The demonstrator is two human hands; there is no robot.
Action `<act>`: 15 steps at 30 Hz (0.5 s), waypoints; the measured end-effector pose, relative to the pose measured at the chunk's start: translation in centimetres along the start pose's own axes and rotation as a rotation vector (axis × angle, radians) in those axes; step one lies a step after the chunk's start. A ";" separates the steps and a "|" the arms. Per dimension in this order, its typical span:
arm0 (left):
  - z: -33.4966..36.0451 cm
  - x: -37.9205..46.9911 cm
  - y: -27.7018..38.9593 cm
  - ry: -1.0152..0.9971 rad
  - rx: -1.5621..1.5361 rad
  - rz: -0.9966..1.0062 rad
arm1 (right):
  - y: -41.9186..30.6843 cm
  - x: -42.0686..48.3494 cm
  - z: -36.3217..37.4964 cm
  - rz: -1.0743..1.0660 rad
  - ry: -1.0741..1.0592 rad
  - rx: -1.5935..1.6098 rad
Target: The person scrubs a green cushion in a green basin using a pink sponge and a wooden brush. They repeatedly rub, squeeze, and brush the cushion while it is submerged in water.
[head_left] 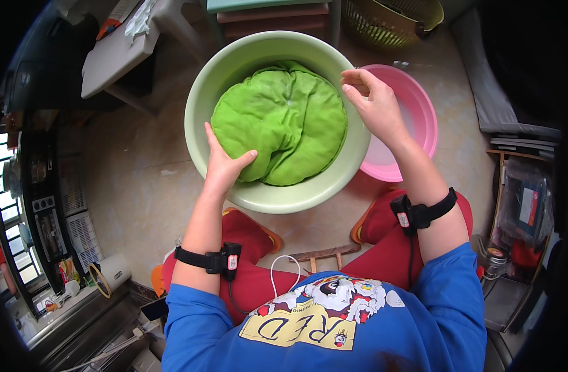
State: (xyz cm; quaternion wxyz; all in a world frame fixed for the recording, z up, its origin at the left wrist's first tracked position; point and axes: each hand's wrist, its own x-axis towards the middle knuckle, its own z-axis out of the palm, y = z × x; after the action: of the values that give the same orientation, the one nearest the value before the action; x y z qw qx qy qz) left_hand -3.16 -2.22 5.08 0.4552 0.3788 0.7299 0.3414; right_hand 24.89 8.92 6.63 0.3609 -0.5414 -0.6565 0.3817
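Note:
A round green padded cushion (284, 123) with a creased, puckered middle lies in a large pale green plastic basin (307, 201) on the floor. My left hand (225, 160) is at the cushion's lower left edge, thumb on top and fingers spread down its side; whether it grips the cloth I cannot tell. Over the basin's right rim is my right hand (374, 100), raised, its fingers curled loosely with a gap to the thumb and nothing between them. Behind that hand, a smaller pink basin (429, 125) holding whitish liquid stands against the green one.
A grey plastic chair (111, 63) with papers stands at the upper left. Beyond the basin is a stacked stool (270, 14), with a yellow-green basket (381, 23) beside it. A shelf (498, 195) with bagged items stands right. Between the feet lies a wooden piece (325, 253).

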 end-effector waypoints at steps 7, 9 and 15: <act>-0.7 0.5 -0.9 -0.026 -0.437 -0.096 | 1.3 -2.4 -2.2 0.048 -0.112 -0.198; -0.9 0.6 -0.5 -0.049 -0.538 -0.039 | 1.5 -3.5 -1.7 0.107 -0.195 -0.248; -1.3 0.8 0.9 -0.081 -0.935 -0.174 | 1.2 -4.9 0.6 0.171 -0.274 -0.213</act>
State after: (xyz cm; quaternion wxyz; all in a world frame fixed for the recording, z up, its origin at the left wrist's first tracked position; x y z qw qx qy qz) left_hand -4.34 -1.26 5.98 0.6317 0.0837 0.5088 0.5788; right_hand 25.64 4.18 5.02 0.1752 -0.5733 -0.6878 0.4093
